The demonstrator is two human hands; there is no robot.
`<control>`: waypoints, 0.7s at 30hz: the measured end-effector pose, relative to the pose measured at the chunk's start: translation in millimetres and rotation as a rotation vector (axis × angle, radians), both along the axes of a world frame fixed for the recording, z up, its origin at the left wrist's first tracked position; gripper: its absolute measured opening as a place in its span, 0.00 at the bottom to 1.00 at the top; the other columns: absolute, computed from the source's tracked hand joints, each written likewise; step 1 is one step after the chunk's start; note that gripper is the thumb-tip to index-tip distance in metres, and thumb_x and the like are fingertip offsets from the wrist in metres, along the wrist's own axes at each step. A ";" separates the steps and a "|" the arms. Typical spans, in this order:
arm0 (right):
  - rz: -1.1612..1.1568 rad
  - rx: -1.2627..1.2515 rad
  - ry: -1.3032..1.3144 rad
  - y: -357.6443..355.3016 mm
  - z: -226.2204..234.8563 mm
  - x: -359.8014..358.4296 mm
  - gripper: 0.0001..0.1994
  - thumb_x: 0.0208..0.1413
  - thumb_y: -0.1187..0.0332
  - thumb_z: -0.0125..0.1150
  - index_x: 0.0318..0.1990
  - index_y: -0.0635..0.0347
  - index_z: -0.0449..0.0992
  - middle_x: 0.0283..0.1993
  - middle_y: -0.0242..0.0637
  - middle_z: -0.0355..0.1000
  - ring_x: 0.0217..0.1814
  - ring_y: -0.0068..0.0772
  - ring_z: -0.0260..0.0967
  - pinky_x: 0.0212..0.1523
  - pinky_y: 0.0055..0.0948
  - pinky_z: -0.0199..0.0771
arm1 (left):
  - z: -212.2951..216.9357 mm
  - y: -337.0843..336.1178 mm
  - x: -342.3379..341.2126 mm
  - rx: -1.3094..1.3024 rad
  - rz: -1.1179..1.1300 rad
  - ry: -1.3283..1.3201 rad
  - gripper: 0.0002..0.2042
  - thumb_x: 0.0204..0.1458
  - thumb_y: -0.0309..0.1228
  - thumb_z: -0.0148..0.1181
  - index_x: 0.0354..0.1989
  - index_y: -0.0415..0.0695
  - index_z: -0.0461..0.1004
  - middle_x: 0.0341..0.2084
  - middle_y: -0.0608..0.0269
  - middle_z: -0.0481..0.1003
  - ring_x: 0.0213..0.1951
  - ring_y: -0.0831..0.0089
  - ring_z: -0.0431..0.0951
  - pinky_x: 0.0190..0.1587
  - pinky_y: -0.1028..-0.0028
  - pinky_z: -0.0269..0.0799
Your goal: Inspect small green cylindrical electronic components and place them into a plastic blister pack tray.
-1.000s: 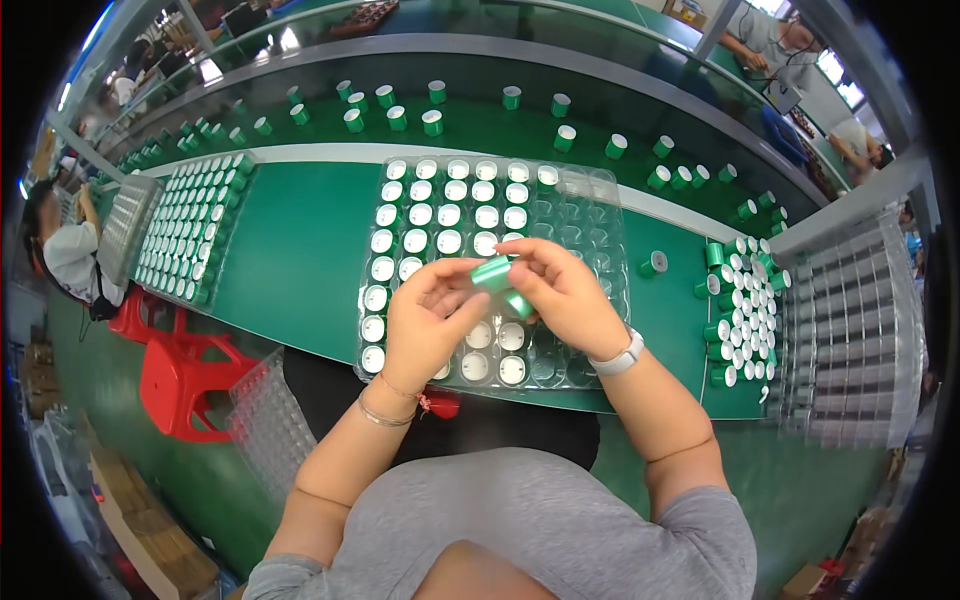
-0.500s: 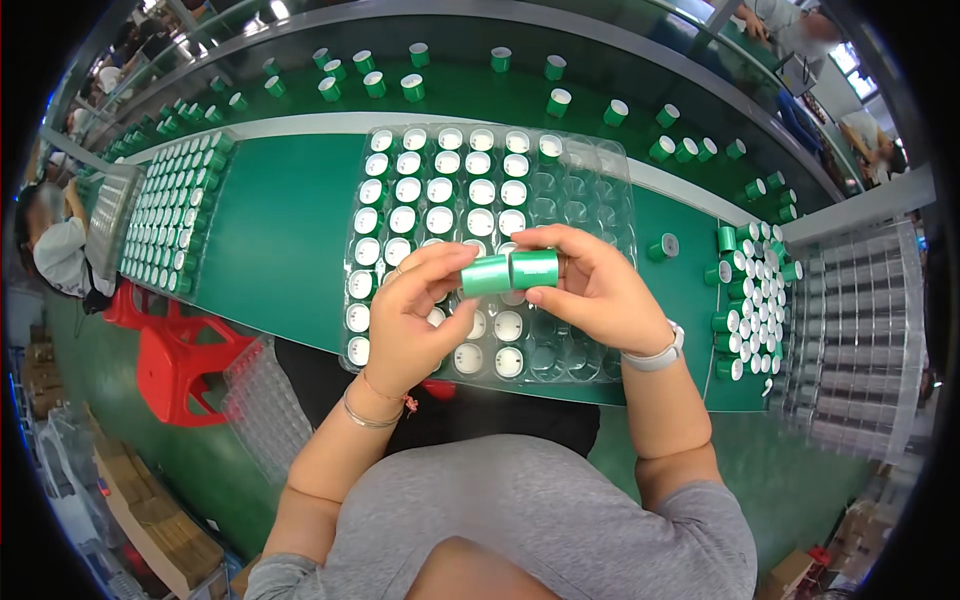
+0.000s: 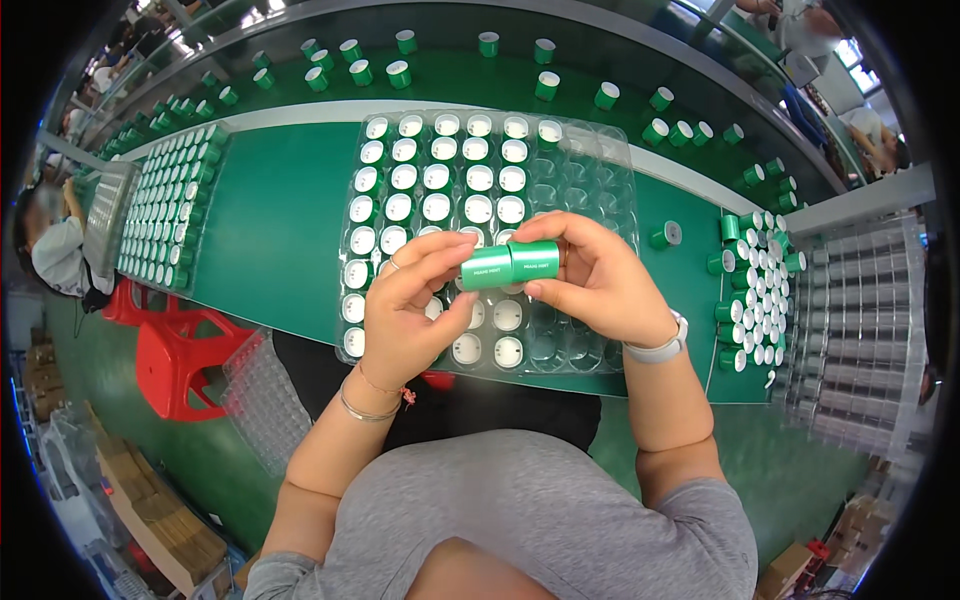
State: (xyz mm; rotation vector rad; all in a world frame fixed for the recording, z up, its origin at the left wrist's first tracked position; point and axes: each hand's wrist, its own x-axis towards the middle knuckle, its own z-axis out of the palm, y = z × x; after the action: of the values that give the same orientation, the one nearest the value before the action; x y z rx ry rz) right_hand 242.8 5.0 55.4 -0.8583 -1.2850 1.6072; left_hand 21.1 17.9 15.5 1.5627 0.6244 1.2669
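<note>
My left hand (image 3: 412,302) is closed on a green cylindrical cap (image 3: 486,271), held sideways by the fingertips. My right hand (image 3: 596,280) pinches another shiny green cylindrical cap (image 3: 537,262). The two caps lie end to end in the air, touching or nearly so, with pale print facing up. Below them a clear plastic tray (image 3: 603,190) rests on the green table. White-topped green caps (image 3: 436,206) fill its left and middle columns, while most pockets on its right side hold nothing. My hands hide some of the middle pockets.
A lone green cap (image 3: 666,235) lies right of the tray, near a cluster of caps (image 3: 765,290). Clear trays (image 3: 850,340) stand at the far right. More caps (image 3: 399,75) sit on the dark belt behind. A red stool (image 3: 178,365) is at left.
The caps have turned slightly in my fingers, so their print shows more clearly. The narrow gap between their ends has nearly closed. The view has shifted a little.
</note>
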 end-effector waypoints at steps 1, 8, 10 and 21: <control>0.004 -0.004 -0.004 0.0 0.7 0.1 0.20 0.53 0.86 0.61 0.54 0.67 0.68 0.53 0.39 0.69 0.53 0.31 0.72 0.55 0.29 0.74 | -0.2 -0.3 -0.2 -0.002 0.000 0.004 0.22 0.47 0.10 0.59 0.53 0.36 0.73 0.53 0.53 0.70 0.56 0.65 0.74 0.56 0.70 0.75; -0.057 -0.069 -0.136 0.7 4.3 0.7 0.14 0.60 0.76 0.59 0.52 0.67 0.70 0.44 0.37 0.75 0.39 0.22 0.74 0.40 0.20 0.75 | 5.8 -0.3 -0.6 -0.352 -0.056 -0.125 0.16 0.51 0.15 0.61 0.50 0.29 0.71 0.47 0.53 0.73 0.43 0.72 0.79 0.45 0.76 0.78; -0.021 -0.127 -0.218 3.1 4.6 1.5 0.12 0.63 0.69 0.57 0.50 0.66 0.71 0.38 0.36 0.76 0.30 0.18 0.72 0.29 0.16 0.69 | 12.3 0.9 0.7 -0.639 -0.003 -0.078 0.08 0.56 0.22 0.61 0.42 0.32 0.73 0.35 0.58 0.77 0.32 0.75 0.80 0.38 0.77 0.79; -0.023 -0.266 -0.265 7.5 0.4 0.9 0.17 0.69 0.53 0.46 0.39 0.58 0.68 0.28 0.38 0.77 0.16 0.18 0.68 0.15 0.14 0.58 | 26.3 19.0 7.0 -0.856 -0.072 -0.049 0.12 0.60 0.36 0.59 0.30 0.39 0.73 0.24 0.63 0.76 0.24 0.78 0.79 0.29 0.77 0.82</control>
State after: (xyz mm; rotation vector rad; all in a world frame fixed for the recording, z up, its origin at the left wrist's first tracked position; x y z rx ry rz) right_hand 243.7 12.4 55.8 -1.2812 -1.2491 1.7134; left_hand 28.0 36.8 41.8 0.8266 0.9133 0.8025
